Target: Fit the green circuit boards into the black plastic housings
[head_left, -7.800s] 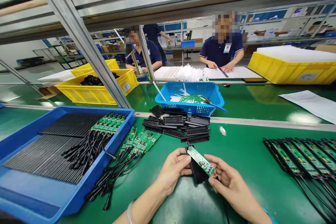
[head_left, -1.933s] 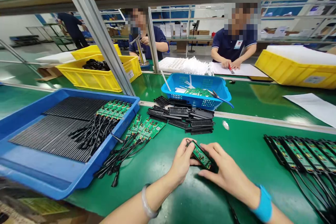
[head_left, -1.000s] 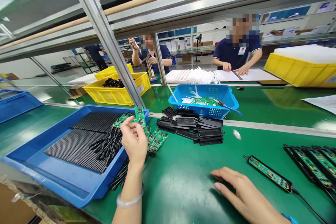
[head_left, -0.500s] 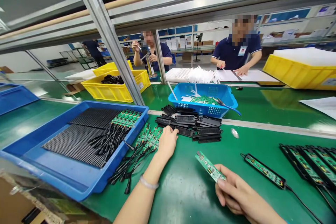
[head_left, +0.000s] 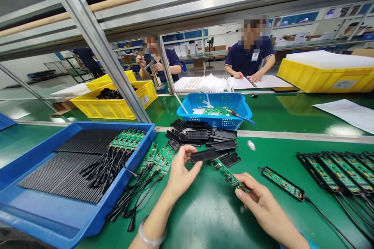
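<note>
My left hand (head_left: 180, 173) pinches a long black plastic housing (head_left: 206, 155) and holds it just above the green belt. My right hand (head_left: 257, 198) grips a narrow green circuit board (head_left: 227, 174) by its near end, the far end tilted up toward the housing. A pile of black housings (head_left: 204, 140) lies just beyond my hands. Loose green boards with black cables (head_left: 152, 163) lie to the left of my left hand. One assembled strip (head_left: 282, 183) lies to the right of my right hand.
A blue tray (head_left: 58, 210) with black inserts and cabled boards is at the left. A blue basket (head_left: 214, 107) stands behind the pile. Several assembled strips (head_left: 339, 173) lie at the right. Yellow bins (head_left: 113, 103) and two seated people (head_left: 248, 52) are across the line.
My left hand lifted a black housing off the pile and drew it back. My right hand brought the green board up and left, close under the housing.
</note>
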Motion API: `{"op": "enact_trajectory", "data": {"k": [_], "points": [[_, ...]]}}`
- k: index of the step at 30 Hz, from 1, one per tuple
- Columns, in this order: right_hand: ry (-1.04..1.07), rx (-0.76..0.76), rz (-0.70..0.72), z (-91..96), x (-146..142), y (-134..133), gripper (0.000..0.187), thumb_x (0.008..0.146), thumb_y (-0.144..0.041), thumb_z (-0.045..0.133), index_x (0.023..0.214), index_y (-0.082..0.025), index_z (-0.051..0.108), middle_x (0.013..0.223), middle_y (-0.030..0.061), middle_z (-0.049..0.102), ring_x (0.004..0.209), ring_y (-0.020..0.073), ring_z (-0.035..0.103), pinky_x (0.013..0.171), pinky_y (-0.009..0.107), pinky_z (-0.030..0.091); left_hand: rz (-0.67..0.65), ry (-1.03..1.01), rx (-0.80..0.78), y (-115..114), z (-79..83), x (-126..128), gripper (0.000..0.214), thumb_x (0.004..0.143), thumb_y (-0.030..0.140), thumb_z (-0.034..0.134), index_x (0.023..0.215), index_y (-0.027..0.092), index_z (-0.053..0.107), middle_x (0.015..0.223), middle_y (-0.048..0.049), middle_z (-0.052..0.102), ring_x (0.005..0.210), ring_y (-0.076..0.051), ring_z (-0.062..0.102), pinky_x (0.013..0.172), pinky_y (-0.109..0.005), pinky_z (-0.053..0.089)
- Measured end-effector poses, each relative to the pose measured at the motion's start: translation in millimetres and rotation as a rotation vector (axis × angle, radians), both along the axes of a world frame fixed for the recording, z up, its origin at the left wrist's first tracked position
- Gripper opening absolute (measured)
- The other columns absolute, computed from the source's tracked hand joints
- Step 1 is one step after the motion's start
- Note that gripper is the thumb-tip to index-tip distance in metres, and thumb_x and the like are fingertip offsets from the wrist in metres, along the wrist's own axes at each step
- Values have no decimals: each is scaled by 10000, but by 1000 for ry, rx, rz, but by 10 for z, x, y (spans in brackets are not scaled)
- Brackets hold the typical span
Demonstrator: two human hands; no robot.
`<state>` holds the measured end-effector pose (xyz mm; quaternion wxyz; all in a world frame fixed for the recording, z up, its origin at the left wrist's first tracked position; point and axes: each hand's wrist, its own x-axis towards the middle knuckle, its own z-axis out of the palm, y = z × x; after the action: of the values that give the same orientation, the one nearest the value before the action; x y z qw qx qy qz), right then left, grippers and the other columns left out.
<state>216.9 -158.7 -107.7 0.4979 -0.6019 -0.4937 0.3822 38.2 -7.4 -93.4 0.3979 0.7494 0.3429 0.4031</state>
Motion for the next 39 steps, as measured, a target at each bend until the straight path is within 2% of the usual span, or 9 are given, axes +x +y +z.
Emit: {"op": "enact_trajectory", "data": {"k": [4,6,8,11,16,26,31,34,39], "points": [[30,27,-71,-25,-24,-5,304,871,-410,515,1106,-227,572,898,49,583,687,156,560,551,248,514,-329,-329,-519,-236,-25,129,528,650,202,756,1118,211,512,1009,-49,611,876,-166,586,754,-264,453],[76,22,-111,-59,-31,-12,304,865,-413,532,1097,-217,547,878,49,590,648,151,564,501,238,508,-372,-423,-684,-310,-53,166,565,606,208,798,1119,194,562,995,-52,629,884,-173,588,781,-275,448],[46,28,-132,-97,-18,-19,287,850,-409,562,1057,-210,558,844,43,598,641,153,574,501,239,512,-332,-484,-766,-348,-85,191,528,579,210,822,1068,179,624,983,-56,653,916,-187,590,842,-296,435],[-138,67,-128,-136,27,-32,279,833,-377,597,1059,-213,598,818,39,616,638,156,586,550,253,518,-257,-533,-784,-365,-119,216,457,587,219,825,1016,186,670,1005,-59,679,951,-192,590,887,-304,424],[-415,195,-113,-126,66,-48,247,847,-290,594,1091,-255,617,846,35,626,621,149,570,572,254,501,-275,-512,-723,-376,-134,230,423,732,244,731,1141,206,629,1111,-79,671,1017,-184,583,933,-288,416],[-465,278,-101,-56,77,-27,245,844,-226,594,1083,-266,633,813,29,587,595,146,558,530,256,488,-391,-500,-761,-441,-121,254,551,816,296,642,1312,219,415,1221,-134,596,955,-205,623,842,-352,498],[-420,249,-78,-118,51,-14,264,828,-239,623,1091,-261,628,735,6,552,628,150,565,557,248,500,-358,-514,-816,-536,-141,337,610,766,279,703,1256,218,345,1041,-105,667,883,-173,630,791,-314,503],[-322,152,-80,-188,31,-14,331,802,-290,653,1126,-251,598,736,-4,524,630,146,552,574,250,516,-300,-529,-860,-584,-153,393,658,730,284,733,1238,220,320,944,-78,681,838,-181,647,736,-301,513],[78,-120,92,-205,-2,26,503,862,-450,543,1310,-235,468,995,67,597,761,170,593,620,282,551,-274,-515,-900,-617,-166,418,688,720,297,733,1242,205,294,793,-7,651,669,-142,630,615,-261,517]]}}
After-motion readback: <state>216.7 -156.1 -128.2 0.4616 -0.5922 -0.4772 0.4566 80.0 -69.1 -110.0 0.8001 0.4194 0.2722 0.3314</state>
